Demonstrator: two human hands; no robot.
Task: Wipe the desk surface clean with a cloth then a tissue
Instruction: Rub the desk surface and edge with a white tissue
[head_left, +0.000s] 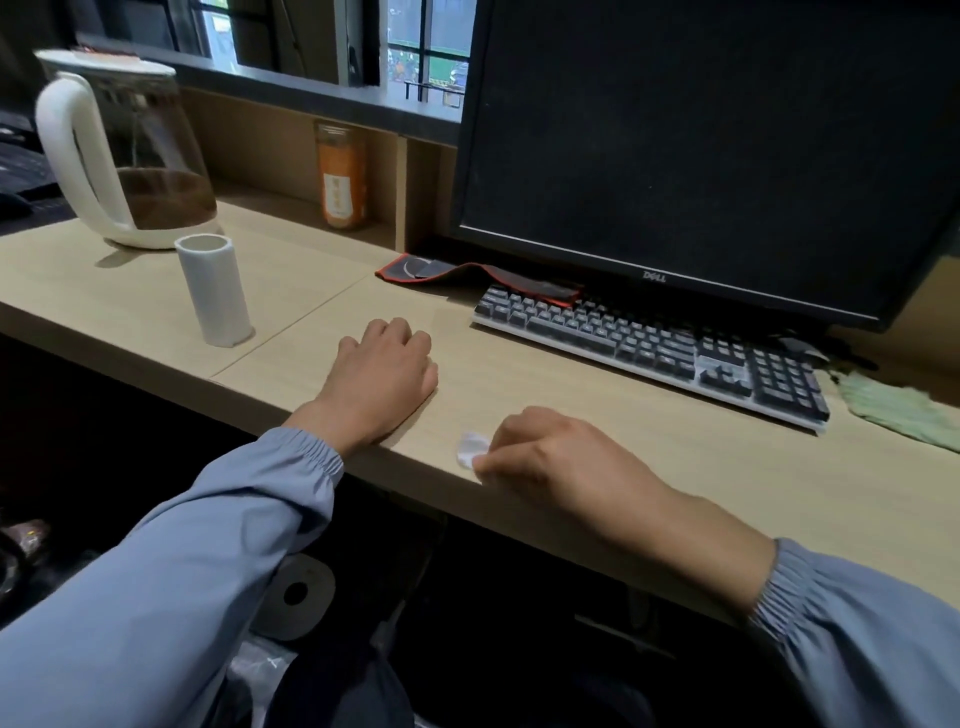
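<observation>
Head view, right hand pinching one tissue, one cloth

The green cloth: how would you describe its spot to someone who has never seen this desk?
Find the big black monitor on the desk. A keyboard lies below it, and the cloth lies crumpled on the wood just past the keyboard's right end. It is the only pale green, soft thing there.

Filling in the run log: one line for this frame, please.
phase: tissue wipe | right hand: pinches tissue at desk front edge | left hand: rests on desk | cloth: lying beside keyboard
</observation>
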